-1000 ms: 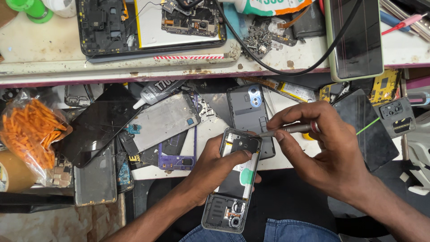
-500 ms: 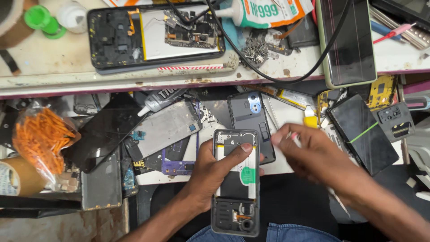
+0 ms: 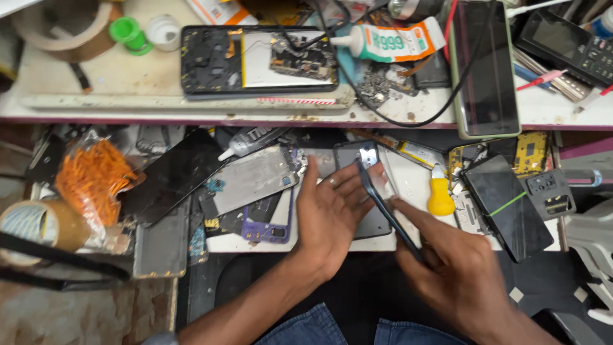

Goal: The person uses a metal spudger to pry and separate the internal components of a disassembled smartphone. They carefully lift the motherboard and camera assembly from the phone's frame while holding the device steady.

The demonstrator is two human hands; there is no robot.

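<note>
A dark opened phone [image 3: 385,206] is tilted on its edge above my lap, so only its thin side and a shiny upper corner show. My left hand [image 3: 329,217] lies along its left face, fingers stretched up to the top end. My right hand [image 3: 456,271] grips its lower end from the right. A yellow-handled screwdriver [image 3: 440,195] lies on the lower shelf just right of the phone, touched by neither hand.
The lower shelf holds phone backs and screens [image 3: 246,182], a black glue tube [image 3: 252,140], a bag of orange bits [image 3: 92,179], a tape roll [image 3: 38,223] and a screen with a green line [image 3: 507,204]. On the bench above lie an opened phone [image 3: 255,57], a glue tube [image 3: 383,41] and a cabled phone [image 3: 485,70].
The phone has turned from lying flat, inside up, to standing on edge. My right hand has dropped from its top end to its lower end, and the view shifted down.
</note>
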